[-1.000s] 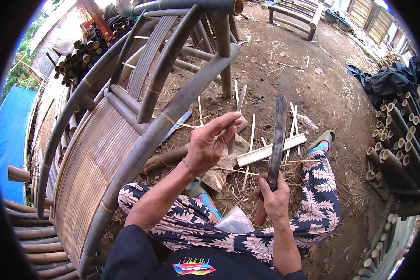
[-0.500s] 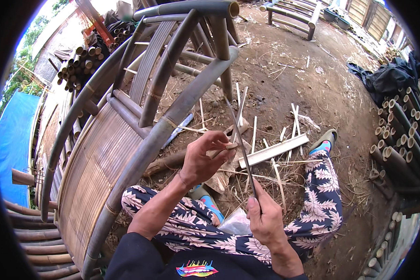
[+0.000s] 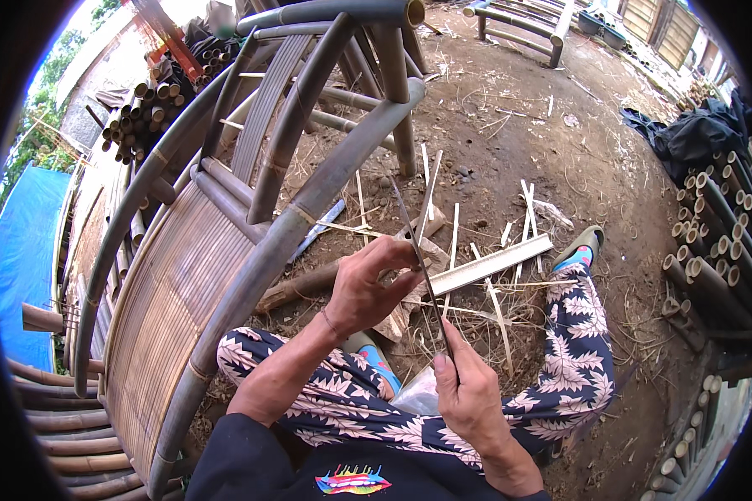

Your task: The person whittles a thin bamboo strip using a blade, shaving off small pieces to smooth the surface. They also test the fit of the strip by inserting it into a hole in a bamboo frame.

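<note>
Left hand [image 3: 368,288] pinching small bamboo piece [image 3: 412,266] mid-frame; right hand [image 3: 470,392], lower centre, gripping long-bladed knife [image 3: 431,290], blade crossing close by left fingertips; if slipping, could be nicking them

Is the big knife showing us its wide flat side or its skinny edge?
Its skinny edge: the knife looks like a narrow dark line, slanting from the right hand up past the left hand.
</note>
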Demonstrator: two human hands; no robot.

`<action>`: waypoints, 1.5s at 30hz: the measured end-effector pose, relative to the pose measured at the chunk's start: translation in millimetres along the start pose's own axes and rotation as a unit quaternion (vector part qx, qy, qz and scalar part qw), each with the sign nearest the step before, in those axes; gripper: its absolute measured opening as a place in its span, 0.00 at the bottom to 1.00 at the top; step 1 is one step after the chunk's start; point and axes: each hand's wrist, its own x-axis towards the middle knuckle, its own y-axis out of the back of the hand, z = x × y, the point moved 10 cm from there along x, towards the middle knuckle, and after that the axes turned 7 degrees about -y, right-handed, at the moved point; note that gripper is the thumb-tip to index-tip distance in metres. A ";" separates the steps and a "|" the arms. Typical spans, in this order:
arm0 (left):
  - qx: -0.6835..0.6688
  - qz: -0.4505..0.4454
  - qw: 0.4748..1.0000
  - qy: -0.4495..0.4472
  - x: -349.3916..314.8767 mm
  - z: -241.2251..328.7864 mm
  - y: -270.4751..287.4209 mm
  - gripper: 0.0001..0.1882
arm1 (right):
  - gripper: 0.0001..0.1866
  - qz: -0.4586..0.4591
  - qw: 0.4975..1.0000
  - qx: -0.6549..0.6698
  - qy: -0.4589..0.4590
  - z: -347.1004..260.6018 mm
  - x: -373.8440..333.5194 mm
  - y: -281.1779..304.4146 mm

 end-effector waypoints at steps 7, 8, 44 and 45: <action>0.237 0.013 0.967 -0.096 87.4 85.6 63.7 0.22 | 0.21 -0.023 0.996 0.016 -0.088 10.4 15.4 3.7; 0.219 0.085 0.951 -0.201 108.9 128.1 75.0 0.18 | 0.21 -0.008 0.997 0.000 -0.079 11.0 17.2 6.9; 0.043 0.017 0.993 0.111 131.6 -67.8 4.3 0.15 | 0.17 -0.214 0.905 -0.096 -0.355 234.5 -8.4 -92.3; 0.058 0.042 0.991 0.116 137.9 -60.5 27.3 0.15 | 0.17 -0.239 0.870 -0.026 -0.430 248.4 -26.3 -92.0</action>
